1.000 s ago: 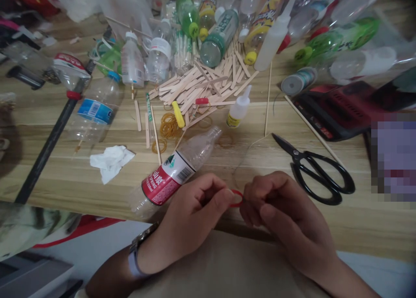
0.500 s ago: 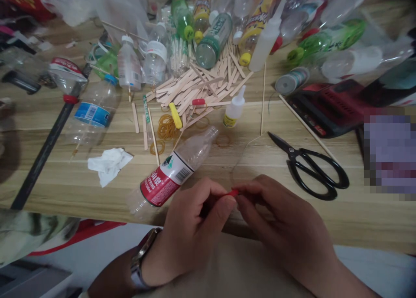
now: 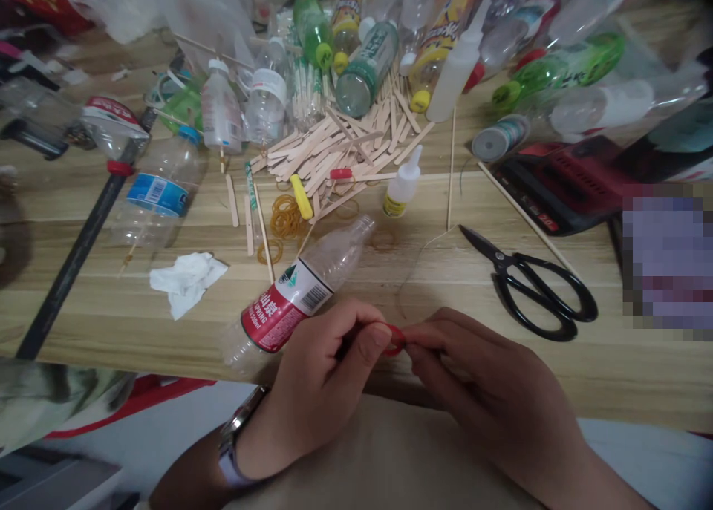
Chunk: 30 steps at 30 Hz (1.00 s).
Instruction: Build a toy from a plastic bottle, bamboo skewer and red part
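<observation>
A small red bottle cap (image 3: pixel 395 340), its round rim showing, is held between my two hands at the table's front edge. My left hand (image 3: pixel 328 376), wearing a watch, pinches it from the left with thumb and forefinger. From the right, my right hand (image 3: pixel 490 391) has its thumb and fingertips closed together on the cap's edge; whether they hold anything else is hidden. An uncapped clear plastic bottle (image 3: pixel 298 295) with a red and white label lies just beyond my left hand. A thin thread (image 3: pixel 409 276) lies on the table past my fingers.
Black-handled scissors (image 3: pixel 523 283) lie right of my hands. Beyond are a glue bottle (image 3: pixel 402 185), rubber bands (image 3: pixel 286 217), a yellow-handled tool (image 3: pixel 301 197) and a pile of wooden sticks (image 3: pixel 328 150). Plastic bottles crowd the back; crumpled tissue (image 3: pixel 188 278) lies left.
The red cap has turned so that its round rim shows, where before only a thin red edge was visible. My hands have shifted slightly apart around it.
</observation>
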Available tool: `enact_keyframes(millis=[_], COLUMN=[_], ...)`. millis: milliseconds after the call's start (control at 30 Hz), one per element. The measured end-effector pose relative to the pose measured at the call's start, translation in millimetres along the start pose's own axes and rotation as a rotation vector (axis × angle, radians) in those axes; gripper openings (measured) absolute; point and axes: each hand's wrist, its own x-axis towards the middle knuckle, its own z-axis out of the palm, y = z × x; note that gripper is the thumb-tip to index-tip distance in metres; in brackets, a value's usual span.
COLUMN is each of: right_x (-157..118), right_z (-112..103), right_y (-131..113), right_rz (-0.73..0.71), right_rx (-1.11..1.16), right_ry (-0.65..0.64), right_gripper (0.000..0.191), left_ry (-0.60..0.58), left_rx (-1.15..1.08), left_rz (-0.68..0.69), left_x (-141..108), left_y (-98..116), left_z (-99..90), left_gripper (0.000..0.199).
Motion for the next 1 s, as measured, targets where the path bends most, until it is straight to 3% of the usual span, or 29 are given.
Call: enact_keyframes(millis=[367, 467, 533, 600, 700, 833, 1000], right_x=[0.7, 0.6, 0.5, 0.3, -1.2, -6.5, -11.6], right_z=[1.4, 2.6, 3.8, 4.9, 5.4, 2.9, 0.3], right_y=[-2.3, 0.0, 2.8, 5.1, 5.6, 3.0, 1.9], right_rz=[-0.025, -0.072, -0.127, -0.167, -0.173, -0.151, -0.145], right_rx=[-0.044, -0.16, -0.251, -0.295, -0.303, -0.274, -0.21], right_ry=[-0.013, -0.018, -0.011, -0.007, -0.053, -0.166, -0.209], right_gripper=[0.018, 0.019, 0.022, 0.023, 0.023, 0.022, 0.021], left_ry=[-0.068, -0.047, -0.047, -0.045, -0.061, -0.187, -0.26], left_rx=[-0.135, 0.082, 0.298, 0.512, 0.737, 0.766, 0.644], left_rz=[-0.169, -0.086, 0.055, 0.194, 0.301, 0.369, 0.332], left_x=[2.7, -4.1, -9.8, -14.1, -15.4, -12.4, -13.5], left_y=[-6.5, -7.1, -5.6, -2.6, 3.1, 4.9, -1.1], left_z=[-2.0, -0.1, 1.0, 1.1, -1.0, -4.0, -2.2], left_gripper=[0.023, 0.021, 0.031, 0.021, 0.029, 0.028, 0.021])
